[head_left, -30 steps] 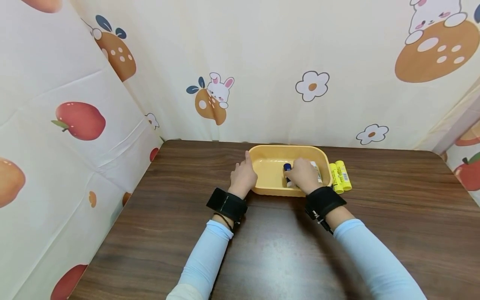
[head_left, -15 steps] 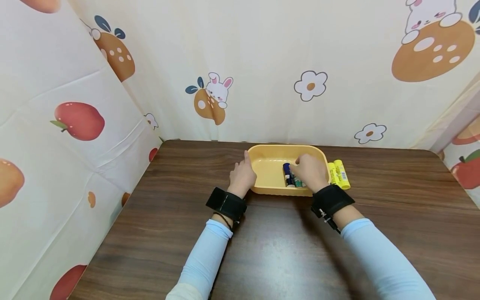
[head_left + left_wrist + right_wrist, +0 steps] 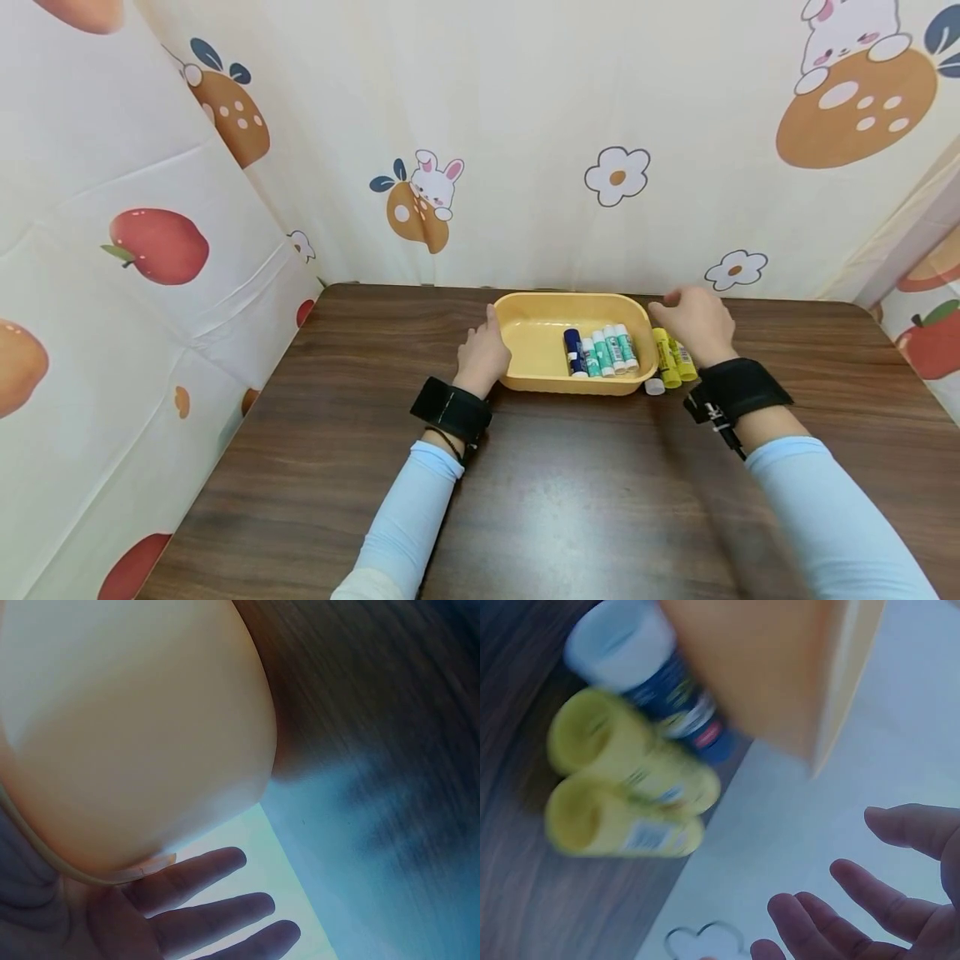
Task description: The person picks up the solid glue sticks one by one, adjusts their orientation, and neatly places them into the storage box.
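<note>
My left hand (image 3: 482, 352) rests at the left end of a yellow plastic tray (image 3: 528, 354). In the left wrist view its fingers (image 3: 214, 915) lie extended along the outside of the tray. Inside the tray, one dark blue glue stick (image 3: 575, 353) lies beside several green-and-white glue sticks (image 3: 614, 349). My right hand (image 3: 697, 321), holding nothing, hovers beyond the tray's right end, its fingers (image 3: 881, 900) loosely spread. Two yellow glue sticks (image 3: 637, 761) and a blue one with a white end (image 3: 679, 701) lie on the table close to that hand.
The brown wood-grain table (image 3: 555, 492) runs back to a patterned curtain (image 3: 525, 208). The tray stands near the table's back edge. Another curtain (image 3: 225, 333) hangs along the left side.
My right hand has moved from inside the tray to the right, over the yellow glue sticks. The green-and-white glue sticks and the outer blue one now show. My left hand stays put.
</note>
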### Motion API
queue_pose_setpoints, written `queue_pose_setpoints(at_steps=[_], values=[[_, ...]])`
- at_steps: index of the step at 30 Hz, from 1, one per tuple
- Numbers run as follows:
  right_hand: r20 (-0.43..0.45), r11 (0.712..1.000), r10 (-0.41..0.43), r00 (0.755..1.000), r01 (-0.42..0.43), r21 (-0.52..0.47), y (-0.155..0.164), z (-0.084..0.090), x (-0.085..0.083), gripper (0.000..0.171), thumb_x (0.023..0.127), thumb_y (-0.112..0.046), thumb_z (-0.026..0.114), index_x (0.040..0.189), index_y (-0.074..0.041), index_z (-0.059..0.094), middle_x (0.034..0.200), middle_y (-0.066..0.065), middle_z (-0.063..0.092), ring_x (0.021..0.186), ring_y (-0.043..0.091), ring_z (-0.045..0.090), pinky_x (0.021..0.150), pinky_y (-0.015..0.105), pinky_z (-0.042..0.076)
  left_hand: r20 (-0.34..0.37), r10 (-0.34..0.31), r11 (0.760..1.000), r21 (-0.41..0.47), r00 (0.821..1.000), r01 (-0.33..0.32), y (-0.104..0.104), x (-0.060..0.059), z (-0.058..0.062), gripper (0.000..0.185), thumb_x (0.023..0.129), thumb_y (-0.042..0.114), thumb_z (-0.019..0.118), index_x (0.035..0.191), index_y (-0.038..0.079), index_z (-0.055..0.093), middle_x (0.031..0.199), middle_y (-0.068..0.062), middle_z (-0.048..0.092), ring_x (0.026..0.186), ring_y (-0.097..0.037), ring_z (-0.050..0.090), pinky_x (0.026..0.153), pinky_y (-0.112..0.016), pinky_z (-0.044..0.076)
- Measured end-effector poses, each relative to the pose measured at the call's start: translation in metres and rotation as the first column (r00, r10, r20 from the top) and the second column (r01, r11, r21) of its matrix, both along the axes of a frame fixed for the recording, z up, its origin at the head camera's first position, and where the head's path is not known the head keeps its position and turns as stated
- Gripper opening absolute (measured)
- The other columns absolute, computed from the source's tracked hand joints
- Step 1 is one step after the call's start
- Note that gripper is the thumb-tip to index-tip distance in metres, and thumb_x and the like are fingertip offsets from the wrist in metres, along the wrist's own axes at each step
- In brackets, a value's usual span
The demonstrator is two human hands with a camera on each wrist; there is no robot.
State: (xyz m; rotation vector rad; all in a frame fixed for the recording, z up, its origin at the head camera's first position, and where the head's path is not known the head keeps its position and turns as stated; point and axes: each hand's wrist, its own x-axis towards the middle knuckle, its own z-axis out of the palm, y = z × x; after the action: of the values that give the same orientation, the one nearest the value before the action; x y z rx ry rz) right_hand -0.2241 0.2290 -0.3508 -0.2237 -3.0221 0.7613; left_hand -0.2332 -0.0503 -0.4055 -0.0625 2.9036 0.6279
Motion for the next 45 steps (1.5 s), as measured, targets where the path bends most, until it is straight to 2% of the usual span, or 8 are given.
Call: queue_pose_setpoints(at_steps=[11, 20, 28, 37, 40, 45], values=[[0.083, 0.999, -0.049, 0.995, 0.049, -0.002, 0.034, -0.018, 0.003, 0.051, 0.092, -0.036, 0.050, 0.120, 0.007, 0.055, 0.120, 0.032, 0.052, 0.103, 0.048, 0.051, 0.066, 0.046, 0.043, -0.005, 0.005, 1.000, 0.005, 1.000, -0.005, -0.002, 0.001, -0.001, 0.069, 0.094, 0.012, 0.044, 0.152, 0.011, 0.006, 0.141, -0.014, 0.046, 0.137, -0.036, 0.034, 0.103, -0.051, 0.036], [0.112, 0.998, -0.068, 0.991, 0.068, 0.006, 0.045, -0.026, 0.005, 0.051, 0.092, -0.035, 0.050, 0.120, 0.008, 0.054, 0.119, 0.032, 0.051, 0.101, 0.047, 0.052, 0.065, 0.045, 0.043, -0.003, 0.000, 1.000, 0.006, 1.000, 0.000, -0.001, 0.001, 0.001, 0.071, 0.095, 0.012, 0.044, 0.152, 0.012, 0.003, 0.140, -0.013, 0.047, 0.136, -0.035, 0.035, 0.102, -0.050, 0.038], [0.130, 0.998, -0.064, 0.989, 0.063, 0.011, 0.050, -0.031, 0.005, 0.053, 0.091, -0.033, 0.051, 0.123, 0.009, 0.049, 0.123, 0.035, 0.048, 0.104, 0.050, 0.049, 0.071, 0.051, 0.042, -0.010, -0.005, 1.000, 0.001, 1.000, 0.005, 0.001, -0.001, 0.001, 0.070, 0.094, 0.013, 0.045, 0.152, 0.011, 0.004, 0.139, -0.012, 0.049, 0.134, -0.033, 0.038, 0.099, -0.049, 0.041], [0.167, 0.999, -0.035, 0.985, 0.036, 0.000, 0.049, -0.044, 0.002, 0.054, 0.090, -0.032, 0.051, 0.123, 0.011, 0.049, 0.121, 0.035, 0.049, 0.098, 0.046, 0.052, 0.066, 0.044, 0.043, -0.006, -0.001, 1.000, -0.001, 1.000, 0.001, 0.001, -0.002, 0.002, 0.071, 0.094, 0.013, 0.045, 0.152, 0.011, 0.004, 0.139, -0.012, 0.048, 0.135, -0.033, 0.037, 0.100, -0.049, 0.041], [0.194, 1.000, -0.025, 0.981, 0.028, -0.010, 0.047, -0.048, 0.002, 0.054, 0.090, -0.032, 0.051, 0.120, 0.013, 0.052, 0.112, 0.032, 0.055, 0.088, 0.039, 0.055, 0.062, 0.037, 0.042, -0.005, 0.001, 1.000, 0.007, 1.000, -0.001, 0.001, -0.001, 0.001, 0.070, 0.094, 0.013, 0.045, 0.152, 0.011, 0.005, 0.138, -0.012, 0.049, 0.133, -0.033, 0.039, 0.099, -0.049, 0.041], [0.223, 0.999, -0.014, 0.975, 0.020, -0.026, 0.048, -0.053, 0.001, 0.048, 0.090, -0.031, 0.051, 0.103, 0.014, 0.063, 0.078, 0.017, 0.061, 0.066, 0.023, 0.054, 0.051, 0.027, 0.039, -0.004, 0.006, 1.000, 0.009, 1.000, -0.006, 0.001, 0.000, 0.000, 0.070, 0.094, 0.012, 0.045, 0.152, 0.011, 0.006, 0.137, -0.013, 0.050, 0.133, -0.033, 0.039, 0.099, -0.049, 0.041]])
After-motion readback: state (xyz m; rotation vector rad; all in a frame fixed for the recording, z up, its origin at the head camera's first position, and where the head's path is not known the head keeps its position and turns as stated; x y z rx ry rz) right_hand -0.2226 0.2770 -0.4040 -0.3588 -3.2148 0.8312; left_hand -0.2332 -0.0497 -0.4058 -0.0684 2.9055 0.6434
